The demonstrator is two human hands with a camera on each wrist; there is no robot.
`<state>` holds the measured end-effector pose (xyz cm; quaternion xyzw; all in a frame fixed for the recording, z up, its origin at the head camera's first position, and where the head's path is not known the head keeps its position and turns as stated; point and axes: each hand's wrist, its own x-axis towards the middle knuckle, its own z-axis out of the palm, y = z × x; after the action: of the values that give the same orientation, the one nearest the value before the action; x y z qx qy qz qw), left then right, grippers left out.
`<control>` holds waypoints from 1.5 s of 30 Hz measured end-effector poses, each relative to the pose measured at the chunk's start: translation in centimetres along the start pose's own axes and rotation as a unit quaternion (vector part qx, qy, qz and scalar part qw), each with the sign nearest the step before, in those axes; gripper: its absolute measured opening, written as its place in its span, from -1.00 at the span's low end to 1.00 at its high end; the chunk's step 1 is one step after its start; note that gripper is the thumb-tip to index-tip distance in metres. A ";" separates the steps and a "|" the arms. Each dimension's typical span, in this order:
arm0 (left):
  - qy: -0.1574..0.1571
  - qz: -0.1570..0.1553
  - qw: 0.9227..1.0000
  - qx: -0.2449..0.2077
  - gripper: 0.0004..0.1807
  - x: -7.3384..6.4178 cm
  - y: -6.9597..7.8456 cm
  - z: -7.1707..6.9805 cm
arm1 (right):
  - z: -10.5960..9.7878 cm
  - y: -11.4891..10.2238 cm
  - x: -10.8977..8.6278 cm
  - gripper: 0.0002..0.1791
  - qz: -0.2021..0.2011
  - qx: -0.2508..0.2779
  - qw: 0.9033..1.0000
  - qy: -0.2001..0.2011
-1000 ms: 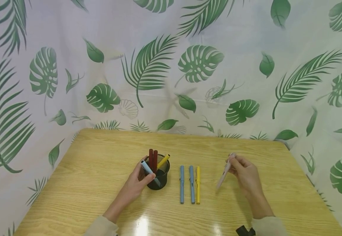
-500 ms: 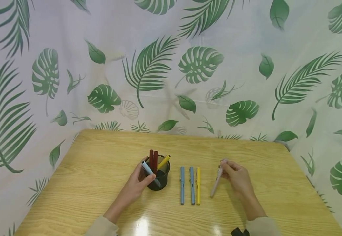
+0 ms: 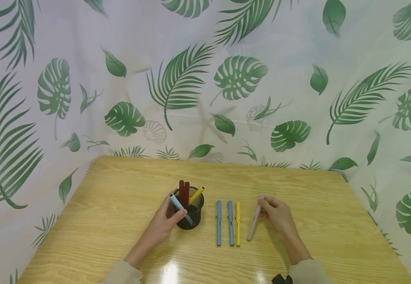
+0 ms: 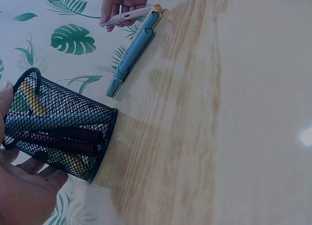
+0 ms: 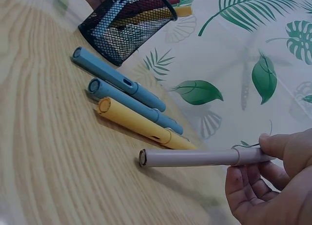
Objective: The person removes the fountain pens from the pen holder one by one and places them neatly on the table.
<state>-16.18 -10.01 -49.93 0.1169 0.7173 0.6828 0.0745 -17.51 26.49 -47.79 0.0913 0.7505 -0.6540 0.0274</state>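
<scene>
My left hand [image 3: 162, 223] grips a black mesh pen cup [image 3: 189, 221] from its left side, the thumb over the front. Inside the cup stand two dark red pens [image 3: 184, 193], a yellow pen [image 3: 196, 194] and a light blue pen [image 3: 176, 201]. My right hand [image 3: 278, 217] pinches a pale pinkish pen [image 3: 253, 225] near its cap end. The right wrist view shows the thumb by the clip of this pen [image 5: 190, 157], its lower end close to the table. Left of it lie a yellow pen [image 3: 238, 224] and two blue pens [image 3: 224, 223], side by side.
The wooden table [image 3: 120, 185] backs onto a leaf-patterned curtain [image 3: 191, 79]. A small black object [image 3: 282, 279] shows beside the right sleeve [image 3: 308, 272] at the table's front.
My right hand has moved left and slightly toward me, bringing the pale pen near the yellow one on the table. The left hand and the cup have stayed put.
</scene>
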 end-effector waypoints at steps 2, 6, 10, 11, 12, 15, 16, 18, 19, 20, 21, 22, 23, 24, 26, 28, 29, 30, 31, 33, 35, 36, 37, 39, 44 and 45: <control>0.001 0.000 1.000 0.002 -0.15 0.0 0.0 0.0 | 0.2 0.1 0.0 -0.44 0.003 -0.019 1.000 0.003; -0.001 0.000 1.000 0.007 -0.16 -0.1 -0.1 0.0 | 0.7 0.3 0.1 -0.46 0.008 -0.036 0.999 0.016; -0.003 0.000 1.000 0.004 -0.17 -0.1 0.0 0.0 | 1.2 0.5 0.2 -0.49 0.002 -0.054 0.998 0.029; -0.003 0.000 1.000 0.004 -0.17 -0.1 0.1 0.0 | 1.4 0.6 0.2 -0.49 -0.001 -0.059 0.998 0.030; -0.002 0.001 1.000 0.002 -0.17 -0.1 0.1 0.1 | 1.5 0.6 0.3 -0.50 -0.004 -0.065 0.997 0.033; -0.003 0.002 1.000 0.001 -0.18 0.0 0.1 0.1 | 1.9 0.8 0.3 -0.53 -0.013 -0.075 0.996 0.038; -0.004 0.001 1.000 0.001 -0.17 0.0 0.1 0.1 | 2.0 0.8 0.4 -0.54 -0.015 -0.079 0.996 0.039; -0.004 0.002 1.000 0.002 -0.17 0.0 0.1 0.1 | 2.3 0.9 0.4 -0.55 -0.018 -0.084 0.995 0.043; -0.005 0.001 1.000 0.003 -0.17 -0.1 0.0 0.1 | 2.4 0.9 0.4 -0.56 -0.019 -0.085 0.995 0.045; -0.005 0.002 1.000 0.003 -0.17 -0.1 0.0 0.1 | 2.5 0.9 0.4 -0.57 -0.020 -0.088 0.995 0.048; -0.005 0.001 1.000 0.003 -0.17 -0.1 0.0 0.1 | 2.6 1.0 0.4 -0.58 -0.021 -0.090 0.994 0.051; -0.005 0.001 1.000 0.003 -0.17 -0.1 0.0 0.1 | 2.7 1.0 0.5 -0.58 -0.020 -0.093 0.994 0.054; -0.004 0.001 1.000 0.003 -0.17 -0.1 -0.1 0.1 | 2.8 1.0 0.5 -0.59 -0.020 -0.096 0.994 0.056; -0.004 0.001 1.000 0.003 -0.17 -0.1 -0.1 0.1 | 2.9 1.1 0.5 -0.59 -0.019 -0.099 0.993 0.057; -0.002 0.001 1.000 0.003 -0.17 -0.1 -0.1 0.1 | 3.1 1.1 0.5 -0.60 -0.017 -0.101 0.993 0.058; -0.002 0.001 1.000 0.003 -0.17 -0.1 0.0 0.1 | 3.3 1.1 0.5 -0.61 -0.015 -0.101 0.993 0.059; -0.002 0.000 1.000 0.004 -0.16 0.0 0.0 0.1 | 3.4 1.1 0.5 -0.62 -0.014 -0.099 0.993 0.058; -0.002 0.000 1.000 0.004 -0.16 -0.1 0.0 0.1 | 3.4 1.2 0.4 -0.62 -0.013 -0.099 0.993 0.057; -0.002 0.001 1.000 0.005 -0.16 0.0 0.0 0.1 | 3.4 1.2 0.4 -0.63 -0.012 -0.099 0.993 0.057; -0.003 0.002 1.000 0.007 -0.16 -0.1 0.0 0.1 | 3.5 1.2 0.4 -0.63 -0.011 -0.101 0.993 0.057; -0.003 0.003 1.000 0.006 -0.16 -0.1 0.0 0.1 | 3.5 1.2 0.3 -0.62 -0.010 -0.107 0.993 0.055; -0.003 0.004 1.000 0.006 -0.16 -0.1 0.0 0.1 | 3.5 1.2 0.3 -0.62 -0.011 -0.110 0.992 0.056; -0.003 0.005 1.000 0.004 -0.17 -0.1 0.0 0.1 | 3.5 1.2 0.3 -0.62 -0.012 -0.113 0.992 0.057; -0.004 0.006 1.000 0.002 -0.17 0.0 0.0 0.2 | 3.6 1.2 0.4 -0.61 -0.013 -0.121 0.991 0.058; -0.003 0.004 1.000 0.003 -0.17 -0.1 0.1 0.2 | 3.6 1.2 0.5 -0.61 -0.015 -0.150 0.987 0.059; -0.003 0.003 1.000 0.004 -0.17 -0.1 0.1 0.2 | 3.7 1.2 0.5 -0.60 -0.015 -0.155 0.986 0.058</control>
<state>-16.02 -9.79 -49.82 0.1215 0.7195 0.6798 0.0738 -18.07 23.08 -49.55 0.1126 0.8443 -0.5237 -0.0124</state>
